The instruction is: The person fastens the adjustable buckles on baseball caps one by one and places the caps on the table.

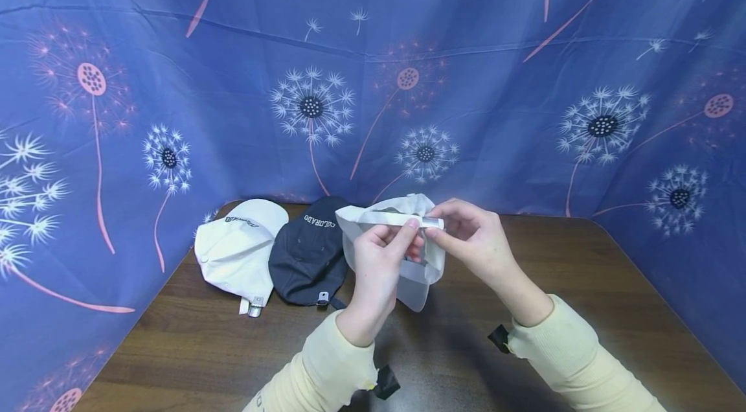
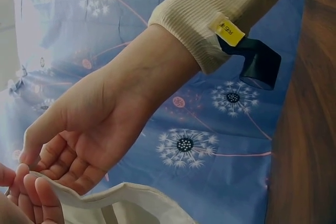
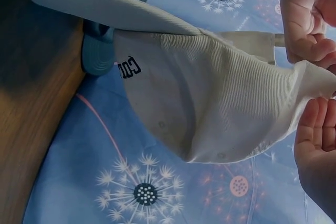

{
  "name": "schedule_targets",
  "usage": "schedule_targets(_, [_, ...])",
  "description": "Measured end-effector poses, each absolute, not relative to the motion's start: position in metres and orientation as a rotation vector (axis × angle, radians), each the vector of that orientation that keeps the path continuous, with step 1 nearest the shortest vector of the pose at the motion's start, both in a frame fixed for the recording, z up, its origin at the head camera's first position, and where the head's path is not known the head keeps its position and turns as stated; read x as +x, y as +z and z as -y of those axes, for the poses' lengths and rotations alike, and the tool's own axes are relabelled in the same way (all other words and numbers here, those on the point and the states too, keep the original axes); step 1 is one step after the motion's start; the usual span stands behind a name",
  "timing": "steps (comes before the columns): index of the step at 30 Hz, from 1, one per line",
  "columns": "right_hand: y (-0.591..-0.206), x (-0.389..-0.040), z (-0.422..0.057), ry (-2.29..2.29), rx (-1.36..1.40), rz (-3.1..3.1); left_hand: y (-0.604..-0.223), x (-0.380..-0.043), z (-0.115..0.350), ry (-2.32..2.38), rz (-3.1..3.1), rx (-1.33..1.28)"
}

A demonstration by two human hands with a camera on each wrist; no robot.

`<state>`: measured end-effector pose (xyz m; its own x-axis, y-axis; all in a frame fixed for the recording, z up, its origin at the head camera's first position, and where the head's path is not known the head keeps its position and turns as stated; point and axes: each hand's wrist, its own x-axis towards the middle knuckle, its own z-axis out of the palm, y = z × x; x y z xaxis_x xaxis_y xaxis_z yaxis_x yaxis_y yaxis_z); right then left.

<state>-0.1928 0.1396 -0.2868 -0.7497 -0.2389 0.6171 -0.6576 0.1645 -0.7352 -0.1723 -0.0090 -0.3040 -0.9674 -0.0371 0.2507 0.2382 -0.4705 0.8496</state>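
A white baseball cap (image 1: 419, 282) hangs above the table, its brim pointing down and its back strap (image 1: 387, 219) turned up toward the head camera. My left hand (image 1: 375, 263) pinches this strap between thumb and fingers. At the strap's right end, near a small metal buckle (image 1: 432, 222), the thumb and fingertips of my right hand (image 1: 480, 237) pinch the end. Dark lettering and part of the crown (image 3: 220, 103) show in the right wrist view. Seen from the left wrist, my right hand (image 2: 100, 124) meets the left fingers (image 2: 47, 198) at the cap's edge.
A second white cap (image 1: 236, 250) and a black cap (image 1: 309, 263) lettered COLORADO lie side by side on the brown wooden table (image 1: 192, 354), left of my hands. A blue dandelion-print cloth (image 1: 495, 94) hangs behind and at both sides.
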Motion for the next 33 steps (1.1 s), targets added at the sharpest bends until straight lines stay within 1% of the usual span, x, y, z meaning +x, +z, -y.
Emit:
schedule_targets(5, [-0.287,-0.193,-0.141,1.599,0.830,2.091,-0.305,-0.170,0.012,-2.544,1.563,-0.314])
schedule_targets(11, [-0.287,-0.195,-0.143,1.574,0.801,2.102,-0.300,-0.162,0.019,-2.497,1.604,-0.410])
schedule_targets(20, [-0.287,-0.198,-0.145,1.576,0.790,2.119,-0.279,-0.159,0.041,-2.199,1.810,-0.582])
schedule_targets(26, [-0.287,-0.198,-0.147,1.578,0.782,2.124,-0.268,-0.169,0.058,-2.012,1.883,-0.716])
schedule_targets(33, [-0.287,-0.198,-0.148,1.598,0.806,2.104,-0.261,-0.187,0.069,-1.614,2.014,-0.885])
